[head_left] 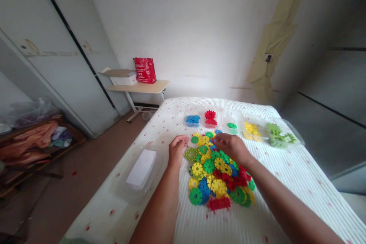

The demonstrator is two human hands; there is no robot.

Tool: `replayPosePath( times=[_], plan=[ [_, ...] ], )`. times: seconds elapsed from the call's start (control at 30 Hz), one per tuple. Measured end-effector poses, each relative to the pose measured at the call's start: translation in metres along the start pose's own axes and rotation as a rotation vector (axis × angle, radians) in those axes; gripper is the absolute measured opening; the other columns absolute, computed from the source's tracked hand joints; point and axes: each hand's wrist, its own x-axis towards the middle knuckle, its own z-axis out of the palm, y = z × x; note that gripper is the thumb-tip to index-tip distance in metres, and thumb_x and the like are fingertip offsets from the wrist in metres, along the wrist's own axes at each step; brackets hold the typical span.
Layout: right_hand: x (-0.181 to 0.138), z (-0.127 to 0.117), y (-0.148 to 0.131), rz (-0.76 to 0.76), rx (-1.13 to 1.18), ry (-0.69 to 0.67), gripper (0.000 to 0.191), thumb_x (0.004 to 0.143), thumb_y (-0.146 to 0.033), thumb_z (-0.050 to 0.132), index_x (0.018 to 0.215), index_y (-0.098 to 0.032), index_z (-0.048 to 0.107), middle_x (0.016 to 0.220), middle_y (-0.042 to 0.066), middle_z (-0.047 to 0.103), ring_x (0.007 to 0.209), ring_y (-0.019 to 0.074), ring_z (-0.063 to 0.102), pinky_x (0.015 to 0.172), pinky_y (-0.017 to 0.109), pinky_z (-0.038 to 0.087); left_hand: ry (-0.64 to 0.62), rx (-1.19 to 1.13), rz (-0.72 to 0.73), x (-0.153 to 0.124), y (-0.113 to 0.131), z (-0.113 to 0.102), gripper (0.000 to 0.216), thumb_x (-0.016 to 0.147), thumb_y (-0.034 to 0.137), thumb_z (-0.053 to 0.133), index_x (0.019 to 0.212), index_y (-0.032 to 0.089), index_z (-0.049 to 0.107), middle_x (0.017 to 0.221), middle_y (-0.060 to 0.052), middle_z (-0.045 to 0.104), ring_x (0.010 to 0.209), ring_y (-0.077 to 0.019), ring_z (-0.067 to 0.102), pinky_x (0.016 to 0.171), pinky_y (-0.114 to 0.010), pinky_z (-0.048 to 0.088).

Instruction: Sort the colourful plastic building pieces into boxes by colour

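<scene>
A mixed pile of snowflake-shaped plastic discs [209, 166] in yellow, green, blue and red lies on the bed. My left hand [177, 148] is at the pile's left edge, fingers loosely stretched with nothing seen in them. Over the far right part of the pile, my right hand [232, 145] has its fingers bent together and pointing down; what they hold, if anything, is hidden. By my left hand lies a light green square piece [191, 154]. At the near edge rests a red toothed block [219, 203].
Beyond the pile stand clear boxes with blue pieces [193, 120], red pieces [211, 118], green discs [232, 126], yellow pieces [251, 130] and light green pieces [276, 133]. At left lies a clear plastic container [128, 192] with a white rectangular card [142, 168].
</scene>
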Motion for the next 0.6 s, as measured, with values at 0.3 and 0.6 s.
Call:
replayPosePath(
  times=[0.3, 0.6],
  plan=[
    [0.022, 0.065, -0.065, -0.126, -0.262, -0.212, 0.033, 0.078, -0.046, 0.056, 0.098, -0.020, 0.064, 0.095, 0.010, 0.066, 0.095, 0.0236, 0.058, 0.072, 0.030, 0.047, 0.125, -0.158, -0.016, 0.010, 0.006, -0.009, 0.029, 0.061, 0.030, 0.065, 0.084, 0.012, 0.064, 0.076, -0.006, 0.068, 0.074, -0.0159, 0.063, 0.077, -0.032, 0.047],
    [0.028, 0.062, -0.069, -0.027, -0.371, -0.331, 0.040, 0.082, -0.045, 0.048, 0.109, -0.017, 0.059, 0.097, 0.013, 0.066, 0.090, 0.0241, 0.060, 0.073, 0.032, 0.046, 0.129, -0.221, -0.018, 0.011, 0.004, -0.008, 0.029, 0.057, 0.030, 0.069, 0.080, 0.012, 0.065, 0.072, -0.007, 0.068, 0.070, -0.0151, 0.062, 0.073, -0.031, 0.046]
  ],
)
